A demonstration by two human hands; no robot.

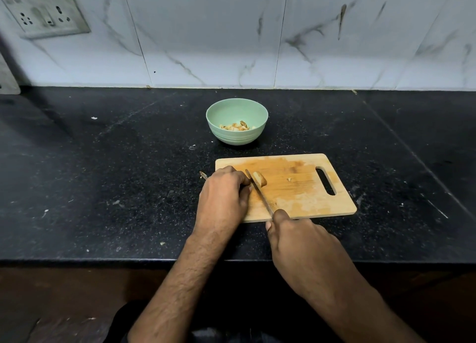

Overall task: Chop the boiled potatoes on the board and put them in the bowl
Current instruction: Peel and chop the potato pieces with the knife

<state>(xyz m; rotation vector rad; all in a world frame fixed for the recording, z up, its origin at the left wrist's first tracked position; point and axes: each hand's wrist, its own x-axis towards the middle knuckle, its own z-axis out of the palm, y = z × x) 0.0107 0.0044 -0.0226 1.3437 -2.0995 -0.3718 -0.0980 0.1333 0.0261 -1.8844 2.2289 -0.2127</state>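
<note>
Chopping a boiled potato on the wooden board, with the bowl waiting just behind.

The left hand point(224, 190) curls down over the potato point(259, 179) at the board's point(296, 188) left end, fingers bunched against the uncut part to pin it and keep clear of the edge. The right hand point(298, 242) grips the handle of the knife point(258, 190), whose blade angles up and left, lying against the piece between the two hands, so each slice falls toward the bare middle of the board. A small scrap point(289, 179) lies apart from it. The green bowl point(237, 110) stands on the black bench point(103, 175) just beyond the board, already holding some chopped pieces point(235, 127), near enough for a short transfer. The job looks partly done.
</note>
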